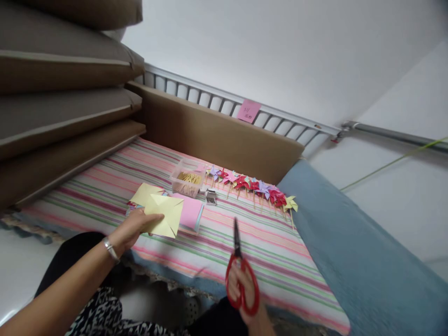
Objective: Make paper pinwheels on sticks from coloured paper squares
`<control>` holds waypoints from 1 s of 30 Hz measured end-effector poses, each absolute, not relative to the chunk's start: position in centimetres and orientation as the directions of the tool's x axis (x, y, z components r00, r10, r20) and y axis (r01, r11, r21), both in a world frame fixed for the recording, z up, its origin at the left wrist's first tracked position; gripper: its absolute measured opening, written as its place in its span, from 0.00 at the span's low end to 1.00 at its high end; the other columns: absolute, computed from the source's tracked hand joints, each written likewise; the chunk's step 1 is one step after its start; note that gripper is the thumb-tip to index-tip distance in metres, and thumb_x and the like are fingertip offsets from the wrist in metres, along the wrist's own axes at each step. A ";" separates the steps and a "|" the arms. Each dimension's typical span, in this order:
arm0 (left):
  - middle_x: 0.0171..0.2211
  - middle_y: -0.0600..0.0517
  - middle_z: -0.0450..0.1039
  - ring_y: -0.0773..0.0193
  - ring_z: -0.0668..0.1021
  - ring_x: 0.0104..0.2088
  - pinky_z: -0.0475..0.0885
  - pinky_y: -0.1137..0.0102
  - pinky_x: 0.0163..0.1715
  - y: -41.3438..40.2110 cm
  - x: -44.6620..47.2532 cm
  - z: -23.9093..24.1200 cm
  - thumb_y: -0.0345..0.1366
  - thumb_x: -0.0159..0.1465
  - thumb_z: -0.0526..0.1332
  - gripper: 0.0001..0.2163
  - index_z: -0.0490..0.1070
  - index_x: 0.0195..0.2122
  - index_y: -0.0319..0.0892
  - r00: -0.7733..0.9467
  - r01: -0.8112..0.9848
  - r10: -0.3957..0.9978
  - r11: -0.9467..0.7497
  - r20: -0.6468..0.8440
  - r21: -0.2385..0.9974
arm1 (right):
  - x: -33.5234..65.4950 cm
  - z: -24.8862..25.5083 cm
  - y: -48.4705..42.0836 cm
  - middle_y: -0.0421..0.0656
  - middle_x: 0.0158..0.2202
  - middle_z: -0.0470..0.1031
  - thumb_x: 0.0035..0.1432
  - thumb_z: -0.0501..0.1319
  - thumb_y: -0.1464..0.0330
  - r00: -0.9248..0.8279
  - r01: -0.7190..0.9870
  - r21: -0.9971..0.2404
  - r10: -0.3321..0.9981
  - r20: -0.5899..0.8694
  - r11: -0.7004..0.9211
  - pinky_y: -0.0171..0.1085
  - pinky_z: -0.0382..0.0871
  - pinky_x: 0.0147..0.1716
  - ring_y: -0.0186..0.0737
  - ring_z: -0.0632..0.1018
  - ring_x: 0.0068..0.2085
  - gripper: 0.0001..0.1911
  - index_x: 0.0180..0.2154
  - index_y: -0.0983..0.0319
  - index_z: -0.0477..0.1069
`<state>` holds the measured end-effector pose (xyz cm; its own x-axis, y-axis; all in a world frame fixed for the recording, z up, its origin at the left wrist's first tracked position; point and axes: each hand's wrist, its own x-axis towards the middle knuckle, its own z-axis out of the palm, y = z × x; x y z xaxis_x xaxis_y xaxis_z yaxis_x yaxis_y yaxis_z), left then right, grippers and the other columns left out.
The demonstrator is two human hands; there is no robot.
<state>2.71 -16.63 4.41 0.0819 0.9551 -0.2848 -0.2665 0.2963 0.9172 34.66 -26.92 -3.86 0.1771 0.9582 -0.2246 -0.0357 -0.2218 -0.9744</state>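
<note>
My left hand [136, 225] grips a square sheet of pale yellow paper [167, 212], thumb on top. Slits run in from its corners toward the middle. My right hand [242, 288] has its fingers through the red handles of a pair of scissors [238, 245]. The dark blades are closed and point away from me, apart from the paper. Behind the yellow square lie another yellow sheet [145, 192] and a stack of coloured paper topped by a pink sheet [189, 210].
A clear plastic box [189, 186] holds thin wooden sticks, with a small box of pins [211, 197] beside it. A row of paper pinwheels [241, 182] lies toward the back right on the striped cloth [280, 261]. Stacked cushions [66, 74] rise at left.
</note>
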 end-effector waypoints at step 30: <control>0.33 0.42 0.81 0.51 0.80 0.30 0.74 0.64 0.31 -21.1 -0.1 5.7 0.33 0.43 0.72 0.19 0.78 0.38 0.35 0.250 -0.324 0.913 0.393 -0.323 0.861 | 23.1 3.9 -34.1 0.36 0.22 0.66 0.57 0.59 0.62 -0.233 0.445 -0.882 0.930 -0.283 -0.157 0.31 0.60 0.27 0.34 0.67 0.25 0.08 0.37 0.57 0.72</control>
